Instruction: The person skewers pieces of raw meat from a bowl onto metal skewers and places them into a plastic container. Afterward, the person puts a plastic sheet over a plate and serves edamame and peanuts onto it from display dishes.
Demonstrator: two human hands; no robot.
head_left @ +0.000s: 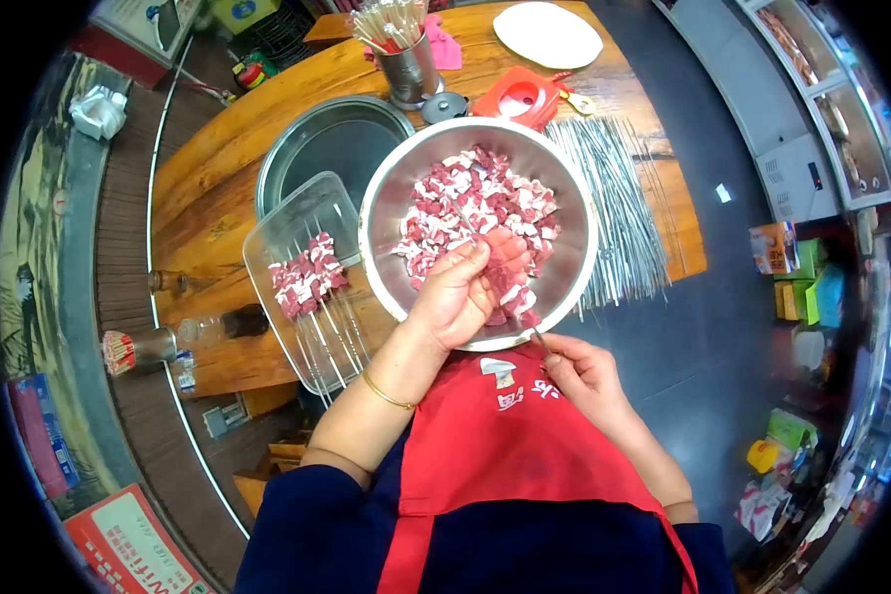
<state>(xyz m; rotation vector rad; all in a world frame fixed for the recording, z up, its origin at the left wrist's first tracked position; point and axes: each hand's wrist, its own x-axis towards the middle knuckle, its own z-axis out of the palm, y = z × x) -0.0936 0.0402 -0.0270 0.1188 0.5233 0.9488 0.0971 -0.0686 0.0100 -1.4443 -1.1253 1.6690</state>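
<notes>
Threading meat pieces (517,300) onto skewer (541,342), apparently. Left hand (460,289) cupped round meat over steel bowl (571,238); right hand (586,376) pinching skewer at bowl's near rim; hands close, not touching. Next move seems to call for straight push through steadied meat. Loaded skewers (310,279) in clear tray (289,220) beside bowl.

Bright fisheye view, bowed and black at its edges; soft glare on metal bowl (382,203) and dark floor (688,342).
</notes>
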